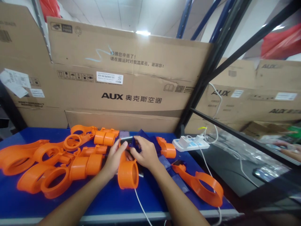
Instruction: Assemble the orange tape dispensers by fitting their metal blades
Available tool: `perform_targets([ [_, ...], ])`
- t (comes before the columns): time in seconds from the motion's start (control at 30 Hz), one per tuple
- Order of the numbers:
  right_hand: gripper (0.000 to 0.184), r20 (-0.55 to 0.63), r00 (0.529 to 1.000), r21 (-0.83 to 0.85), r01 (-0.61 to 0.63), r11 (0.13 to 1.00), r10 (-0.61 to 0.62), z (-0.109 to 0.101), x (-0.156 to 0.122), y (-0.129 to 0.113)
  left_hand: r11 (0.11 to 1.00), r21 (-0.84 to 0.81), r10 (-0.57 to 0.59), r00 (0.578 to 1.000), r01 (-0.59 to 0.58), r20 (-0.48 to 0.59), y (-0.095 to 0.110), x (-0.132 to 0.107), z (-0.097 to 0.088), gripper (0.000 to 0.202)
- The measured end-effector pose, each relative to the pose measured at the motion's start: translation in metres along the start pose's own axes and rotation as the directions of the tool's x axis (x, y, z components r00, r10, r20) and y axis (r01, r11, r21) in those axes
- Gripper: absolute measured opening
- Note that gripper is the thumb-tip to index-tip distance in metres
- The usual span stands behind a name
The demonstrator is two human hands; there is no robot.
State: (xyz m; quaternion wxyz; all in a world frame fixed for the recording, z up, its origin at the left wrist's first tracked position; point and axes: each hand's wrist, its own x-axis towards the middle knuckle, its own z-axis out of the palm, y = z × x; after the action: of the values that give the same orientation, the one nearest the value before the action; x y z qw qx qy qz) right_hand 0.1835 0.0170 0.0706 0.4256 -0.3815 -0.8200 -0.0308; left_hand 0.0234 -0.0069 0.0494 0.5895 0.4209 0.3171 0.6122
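An orange plastic tape dispenser (128,175) hangs between my hands, its round hub toward me. My left hand (114,158) is closed around its upper end, the thumb by a dark piece with a pale edge (126,139). My right hand (146,153) curls its fingers at the same end from the other side. Exactly what the right fingertips pinch is hidden. Dark blue sheet pieces (166,162) lie beside the right hand. One more orange dispenser (168,150) is just beyond it, and another dispenser (209,188) rests at the table's right front.
Several orange dispensers (55,182) are piled on the left of the blue table (21,207). A white power strip (190,143) with plugs and cables stands at right. Cardboard (141,113) walls the back, and a black rack post (197,78) rises at right. A co-worker's hand (290,152) shows far right.
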Motion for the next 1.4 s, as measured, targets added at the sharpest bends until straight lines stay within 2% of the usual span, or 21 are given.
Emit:
perform_targets([
  [0.13, 0.035, -0.009, 1.000, 0.037, 0.005, 0.999, -0.005, 0.002, -0.007, 0.002, 0.996, 0.086, 0.025, 0.999, -0.027, 0.023, -0.002, 0.000, 0.000, 0.043],
  [0.27, 0.039, 0.043, 0.998, 0.074, 0.043, 0.996, -0.046, -0.001, -0.009, 0.006, 0.977, 0.190, 0.092, 0.995, -0.096, 0.033, -0.001, 0.002, -0.005, 0.039],
  [0.6, 0.034, 0.245, 0.968, 0.073, 0.034, 0.997, -0.051, -0.036, -0.001, -0.003, 0.961, 0.256, 0.093, 0.994, -0.103, 0.052, 0.002, 0.002, -0.006, 0.035],
  [0.83, 0.033, 0.112, 0.988, 0.019, 0.106, 0.994, -0.108, -0.030, -0.008, 0.000, 0.960, 0.252, 0.118, 0.992, -0.126, 0.047, 0.004, 0.000, -0.003, 0.031],
  [1.0, 0.031, 0.139, 0.978, -0.015, 0.157, 0.988, -0.153, -0.027, -0.008, 0.000, 0.964, 0.233, 0.121, 0.991, -0.131, 0.053, 0.008, -0.001, -0.001, 0.031],
  [1.27, 0.035, 0.158, 0.975, -0.044, 0.165, 0.985, -0.156, -0.020, -0.010, -0.003, 0.964, 0.226, 0.135, 0.990, -0.138, 0.030, 0.007, -0.003, 0.000, 0.030],
  [1.4, 0.036, 0.168, 0.972, -0.079, 0.180, 0.980, -0.165, -0.017, -0.011, -0.003, 0.972, 0.209, 0.106, 0.994, -0.107, 0.014, 0.006, -0.002, -0.001, 0.033],
])
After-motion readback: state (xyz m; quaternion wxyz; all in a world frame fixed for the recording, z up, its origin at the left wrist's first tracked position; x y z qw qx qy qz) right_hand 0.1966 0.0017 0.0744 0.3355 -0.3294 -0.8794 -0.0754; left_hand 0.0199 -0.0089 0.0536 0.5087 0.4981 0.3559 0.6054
